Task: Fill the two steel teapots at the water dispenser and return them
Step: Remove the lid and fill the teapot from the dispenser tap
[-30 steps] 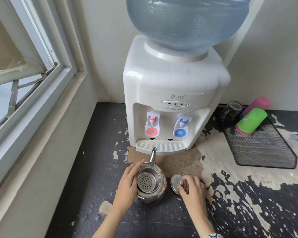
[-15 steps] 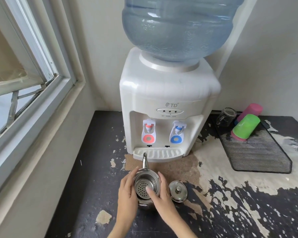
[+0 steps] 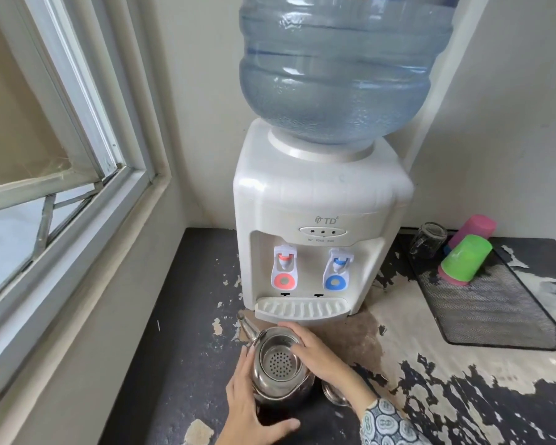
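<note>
A steel teapot with no lid and a perforated strainer inside stands in front of the white water dispenser, its spout pointing up-left. My left hand wraps its left and near side. My right hand grips its right rim. The teapot's lid lies on the counter right of the pot, mostly hidden under my right wrist. The dispenser has a red tap and a blue tap above a drip tray. Only one teapot is in view.
A black mesh tray at the right holds a green cup, a pink cup and a glass mug. A window and wall close off the left side. The dark counter has peeling paint.
My right hand set the lid down beside the pot and came over to grip the teapot's right side. The pot has turned, its spout now pointing up-left. The camera view has tilted up.
</note>
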The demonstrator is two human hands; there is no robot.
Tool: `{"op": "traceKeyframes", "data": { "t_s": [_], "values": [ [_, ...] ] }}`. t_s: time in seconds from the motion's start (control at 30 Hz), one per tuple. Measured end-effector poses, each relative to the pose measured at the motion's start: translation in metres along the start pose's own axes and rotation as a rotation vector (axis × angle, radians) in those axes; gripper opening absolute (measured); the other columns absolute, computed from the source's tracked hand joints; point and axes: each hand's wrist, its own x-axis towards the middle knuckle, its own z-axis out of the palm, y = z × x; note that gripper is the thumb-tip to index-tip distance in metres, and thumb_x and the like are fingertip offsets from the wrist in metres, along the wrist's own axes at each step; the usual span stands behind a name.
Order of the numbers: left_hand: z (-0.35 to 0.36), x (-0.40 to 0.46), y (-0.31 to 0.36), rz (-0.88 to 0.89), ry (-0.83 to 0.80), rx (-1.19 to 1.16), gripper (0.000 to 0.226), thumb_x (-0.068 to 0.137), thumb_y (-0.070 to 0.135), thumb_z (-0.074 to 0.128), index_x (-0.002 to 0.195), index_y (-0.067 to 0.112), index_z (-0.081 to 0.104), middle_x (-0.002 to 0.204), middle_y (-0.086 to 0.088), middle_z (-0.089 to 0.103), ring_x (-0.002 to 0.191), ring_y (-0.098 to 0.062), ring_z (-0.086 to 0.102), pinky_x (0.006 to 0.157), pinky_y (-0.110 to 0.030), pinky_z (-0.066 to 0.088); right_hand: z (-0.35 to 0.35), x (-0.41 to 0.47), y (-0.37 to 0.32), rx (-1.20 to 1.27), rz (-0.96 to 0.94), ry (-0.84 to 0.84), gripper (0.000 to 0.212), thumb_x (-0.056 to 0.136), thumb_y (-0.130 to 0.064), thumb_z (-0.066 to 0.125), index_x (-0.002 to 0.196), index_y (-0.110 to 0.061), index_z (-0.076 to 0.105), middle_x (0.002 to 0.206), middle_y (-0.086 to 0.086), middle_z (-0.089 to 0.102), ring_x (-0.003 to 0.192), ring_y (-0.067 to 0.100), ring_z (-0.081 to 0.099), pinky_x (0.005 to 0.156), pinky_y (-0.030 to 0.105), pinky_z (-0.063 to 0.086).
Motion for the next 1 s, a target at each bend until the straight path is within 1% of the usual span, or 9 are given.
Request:
{"op": "traceKeyframes", "data": {
  "t_s": [0.13, 0.23, 0.33, 0.43, 0.53, 0.67, 0.73, 0.83, 1.0],
  "values": [
    [-0.007, 0.023, 0.009, 0.146, 0.226, 0.11, 0.123, 0.045, 0.063, 0.075, 0.143, 0.044, 0.004, 0.146, -0.011, 0.03, 0.135, -0.006, 0.023, 0.108, -0.014, 0.015, -0.019, 0.018, -0.026, -0.034, -0.046, -0.081, 0.052, 0.083, -0.005, 0.04, 0.129, -0.03, 0.047, 0.131, -0.009, 0.051, 0.121, 0.007, 0.048, 0.105, 0.025, 0.036],
    [-0.013, 0.046, 0.027, 0.179, 0.269, 0.018, 0.113, 0.045, 0.06, 0.077, 0.138, 0.049, 0.014, 0.142, -0.018, 0.033, 0.138, -0.02, 0.023, 0.11, -0.023, 0.02, -0.033, 0.033, -0.047, -0.075, -0.062, -0.107, 0.047, 0.079, -0.012, 0.042, 0.118, -0.036, 0.056, 0.127, -0.008, 0.058, 0.114, 0.012, 0.055, 0.104, 0.029, 0.04],
    [-0.018, 0.061, 0.036, 0.142, 0.201, -0.04, 0.099, 0.043, 0.058, 0.077, 0.128, 0.033, 0.031, 0.143, -0.018, 0.03, 0.14, -0.035, 0.025, 0.11, -0.036, 0.025, -0.042, 0.043, -0.056, -0.045, -0.053, -0.117, 0.043, 0.072, -0.023, 0.047, 0.108, -0.042, 0.062, 0.116, -0.014, 0.063, 0.106, -0.01, 0.055, 0.093, 0.009, 0.04],
    [-0.022, 0.072, 0.035, 0.116, 0.163, 0.015, 0.097, 0.043, 0.062, 0.074, 0.12, 0.014, 0.041, 0.144, -0.018, 0.03, 0.138, -0.036, 0.028, 0.109, -0.05, 0.03, -0.043, 0.057, -0.047, -0.035, 0.062, -0.025, 0.052, 0.064, -0.033, 0.053, 0.114, -0.026, 0.062, 0.114, 0.005, 0.067, 0.104, 0.017, 0.06, 0.1, 0.039, 0.044],
    [-0.024, 0.079, 0.039, 0.087, 0.158, 0.028, 0.094, 0.044, 0.065, 0.072, 0.117, 0.017, 0.039, 0.145, -0.015, 0.03, 0.14, -0.029, 0.024, 0.109, -0.042, 0.027, -0.048, 0.061, -0.05, -0.009, 0.113, 0.047, 0.034, 0.071, -0.031, 0.059, 0.1, -0.014, 0.063, 0.1, 0.008, 0.067, 0.089, 0.017, 0.059, 0.09, 0.042, 0.045],
    [-0.021, 0.086, 0.042, 0.097, 0.132, 0.101, 0.103, 0.046, 0.065, 0.075, 0.126, 0.009, 0.04, 0.149, -0.01, 0.024, 0.14, -0.022, 0.023, 0.112, -0.038, 0.024, -0.055, 0.052, -0.058, 0.049, 0.101, 0.111, 0.014, 0.077, -0.02, 0.062, 0.09, -0.025, 0.059, 0.094, -0.001, 0.064, 0.086, 0.008, 0.058, 0.074, 0.021, 0.044],
    [-0.02, 0.088, 0.043, 0.082, 0.122, 0.134, 0.103, 0.049, 0.062, 0.077, 0.129, 0.011, 0.037, 0.151, -0.007, 0.022, 0.141, -0.021, 0.021, 0.113, -0.036, 0.021, -0.058, 0.046, -0.062, 0.065, 0.073, 0.118, 0.016, 0.079, -0.014, 0.06, 0.089, -0.026, 0.061, 0.093, -0.003, 0.066, 0.088, 0.008, 0.059, 0.074, 0.015, 0.044],
    [-0.02, 0.09, 0.045, 0.048, 0.147, 0.112, 0.099, 0.051, 0.054, 0.081, 0.129, 0.015, 0.035, 0.149, -0.006, 0.025, 0.142, -0.021, 0.021, 0.111, -0.033, 0.019, -0.056, 0.039, -0.071, 0.053, 0.031, 0.115, 0.016, 0.082, -0.021, 0.059, 0.097, -0.02, 0.066, 0.102, 0.006, 0.07, 0.097, 0.017, 0.061, 0.081, 0.024, 0.043],
    [-0.017, 0.098, 0.059, -0.024, 0.205, 0.082, 0.101, 0.055, 0.048, 0.082, 0.136, 0.02, 0.03, 0.147, -0.001, 0.028, 0.135, -0.022, 0.029, 0.111, -0.033, 0.018, -0.043, 0.035, -0.079, 0.027, -0.001, 0.235, 0.027, 0.091, -0.035, 0.048, 0.104, -0.015, 0.061, 0.104, 0.009, 0.068, 0.091, 0.017, 0.062, 0.07, 0.022, 0.043]
  ]
}}
